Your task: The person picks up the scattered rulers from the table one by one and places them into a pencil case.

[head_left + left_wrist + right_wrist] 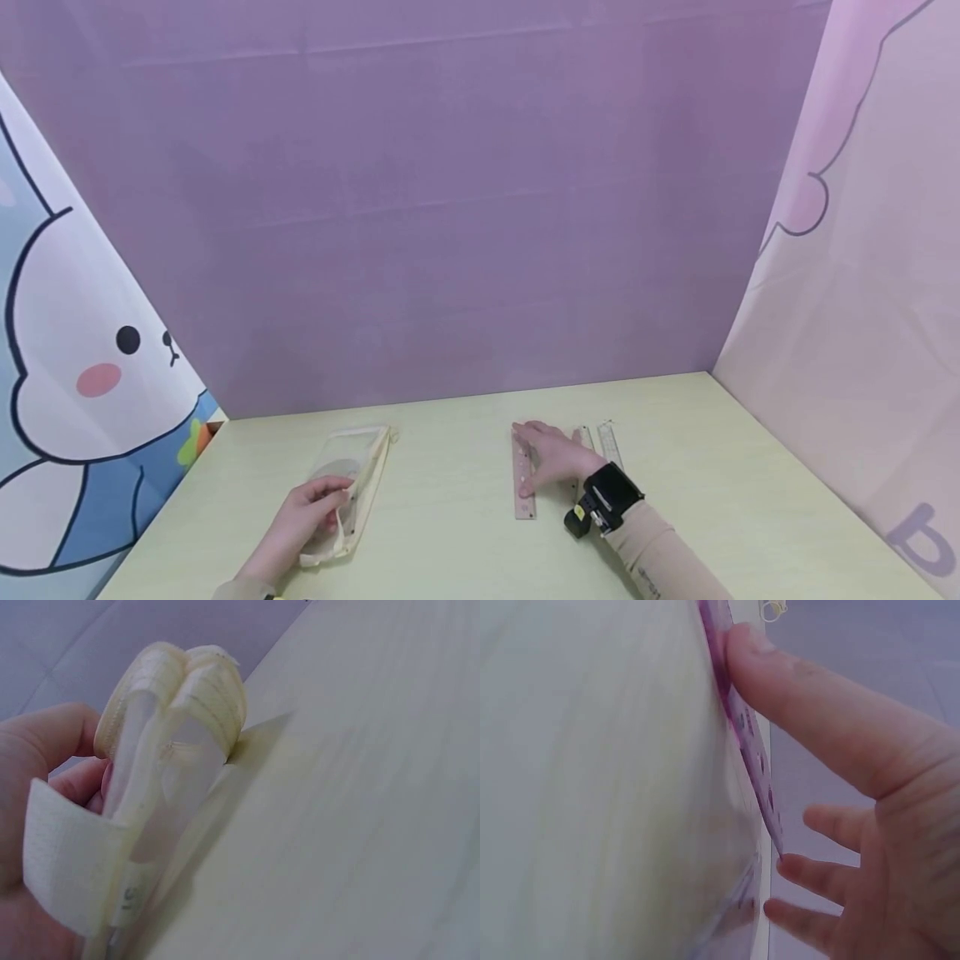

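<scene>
Left fingers (330, 484) pinch the cream-trimmed translucent pouch (363, 500); right of it, wide-spread right fingers (536, 430) holding the flat pink ruler (521, 467) should press evenly.

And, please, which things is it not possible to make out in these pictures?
Head view: the right hand hides most of the middle strip.
Head view: markings on the pink ruler are too small to read; in the right wrist view, the top edge cuts off one end.
Head view: the left hand hides part of the pouch.
Left wrist view: the small label is blurred.
</scene>
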A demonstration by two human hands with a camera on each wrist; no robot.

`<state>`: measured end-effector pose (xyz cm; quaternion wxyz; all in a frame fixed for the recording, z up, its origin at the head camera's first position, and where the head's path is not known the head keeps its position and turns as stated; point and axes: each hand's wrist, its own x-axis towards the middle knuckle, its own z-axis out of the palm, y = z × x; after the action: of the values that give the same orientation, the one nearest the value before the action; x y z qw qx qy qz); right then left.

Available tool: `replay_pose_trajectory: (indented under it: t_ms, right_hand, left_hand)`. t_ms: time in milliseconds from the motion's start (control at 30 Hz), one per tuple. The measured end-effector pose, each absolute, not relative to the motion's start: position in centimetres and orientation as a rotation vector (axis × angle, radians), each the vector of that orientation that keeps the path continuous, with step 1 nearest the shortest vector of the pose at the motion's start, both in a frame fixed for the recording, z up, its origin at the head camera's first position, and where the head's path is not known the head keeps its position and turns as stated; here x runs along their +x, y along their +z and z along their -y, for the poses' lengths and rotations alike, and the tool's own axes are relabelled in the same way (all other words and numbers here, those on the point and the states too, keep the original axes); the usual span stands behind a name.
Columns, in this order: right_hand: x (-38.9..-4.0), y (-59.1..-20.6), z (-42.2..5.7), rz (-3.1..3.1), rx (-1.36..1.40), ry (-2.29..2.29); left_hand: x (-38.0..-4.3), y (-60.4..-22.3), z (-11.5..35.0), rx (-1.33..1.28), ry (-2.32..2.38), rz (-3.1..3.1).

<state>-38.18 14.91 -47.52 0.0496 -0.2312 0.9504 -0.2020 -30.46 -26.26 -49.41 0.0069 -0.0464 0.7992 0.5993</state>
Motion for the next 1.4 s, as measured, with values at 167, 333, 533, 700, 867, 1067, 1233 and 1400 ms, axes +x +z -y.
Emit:
replay_pose_trajectory:
  t_ms: [167,333,533,700,867,1067,1233,1400]
  right_hand:
    - [-38.2,-47.4,-14.7,-2.887,-0.772,-0.705]
    - [-38.4,-47.3,-14.4,-2.867,-0.801,-0.863]
    - [-38.5,-47.0,-14.0,-2.855,-0.769,-0.991]
    - [-38.4,-47.0,-13.8,-2.778,-0.721,-1.136]
    - [-38.6,-47.2,-13.7,-2.754,-0.727,-1.191]
    - [-38.8,-47.4,-13.8,-2.742,-0.766,-1.228]
    - [-38.7,-47.5,-13.8,-2.736,-0.758,-1.235]
    - [-38.6,-47.6,-13.6,-2.751,-0.666,-1.234]
  left_hand:
    - [-30.5,-49.4,26.2,-0.131,1.878,-2.514]
    - [-30.3,-49.3,26.2,-0.101,1.887,-2.514]
    - [-30.3,-49.3,26.2,-0.105,1.884,-2.514]
    - [-30.4,-49.3,26.2,-0.118,1.873,-2.515]
    - [-30.3,-49.3,26.3,-0.117,1.873,-2.508]
    - [-30.3,-49.4,26.4,-0.110,1.880,-2.491]
    - [-30.3,-49.5,26.5,-0.097,1.891,-2.476]
    - [-30.3,-49.3,26.5,-0.094,1.871,-2.489]
